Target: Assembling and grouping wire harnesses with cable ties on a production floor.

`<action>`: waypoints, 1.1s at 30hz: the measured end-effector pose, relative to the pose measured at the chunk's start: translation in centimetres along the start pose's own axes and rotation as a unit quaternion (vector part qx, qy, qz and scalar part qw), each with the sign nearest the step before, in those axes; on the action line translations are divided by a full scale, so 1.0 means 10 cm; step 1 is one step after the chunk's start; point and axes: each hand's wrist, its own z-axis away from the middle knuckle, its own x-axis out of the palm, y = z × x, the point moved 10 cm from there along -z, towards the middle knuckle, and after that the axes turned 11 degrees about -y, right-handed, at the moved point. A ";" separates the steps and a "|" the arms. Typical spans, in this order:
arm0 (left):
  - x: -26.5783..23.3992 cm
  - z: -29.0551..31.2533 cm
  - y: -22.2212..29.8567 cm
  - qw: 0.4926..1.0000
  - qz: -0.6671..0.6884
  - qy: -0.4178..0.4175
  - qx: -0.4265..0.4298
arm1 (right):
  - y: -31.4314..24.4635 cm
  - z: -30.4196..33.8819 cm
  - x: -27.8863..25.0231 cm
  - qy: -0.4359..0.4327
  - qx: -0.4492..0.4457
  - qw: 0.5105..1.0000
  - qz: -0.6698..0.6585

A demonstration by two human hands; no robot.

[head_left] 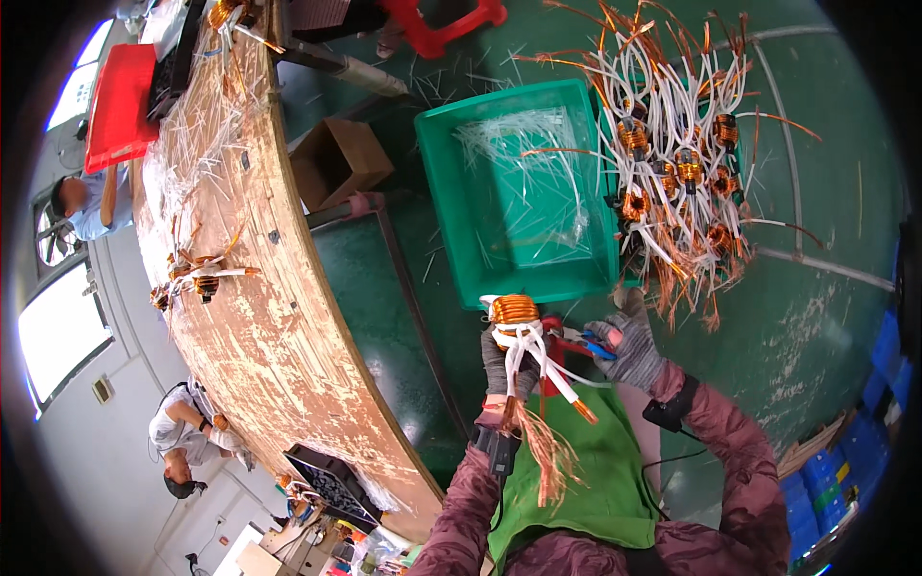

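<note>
Left hand point(507, 370) clamped on copper coil point(514, 309), right hand point(629, 348) closed on cutters point(576, 338) beside it; risk nicking white sleeves point(538, 357).

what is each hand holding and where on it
The left hand grips a copper coil from below, around its white-sleeved leads. The right hand holds cutters by the handles.

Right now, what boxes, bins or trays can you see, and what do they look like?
Green plastic bin: floor ahead, rectangular, clear strips inside.
Cardboard box: floor beside the workbench, brown, open.
Red tray: far end of the bench, flat.
Blue crates: lower right, stacked.
</note>
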 end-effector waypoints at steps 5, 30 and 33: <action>-0.40 0.01 0.17 0.998 0.024 -0.051 -0.005 | -0.38 -0.01 -0.09 0.064 -0.060 0.993 0.079; -0.10 0.03 -0.02 0.992 -0.079 -0.076 -0.057 | -0.51 -0.22 -0.19 -0.004 -0.067 0.992 0.111; -0.41 0.06 0.10 0.986 -0.143 0.089 0.010 | -0.38 -0.10 -0.16 -0.022 -0.036 0.997 0.058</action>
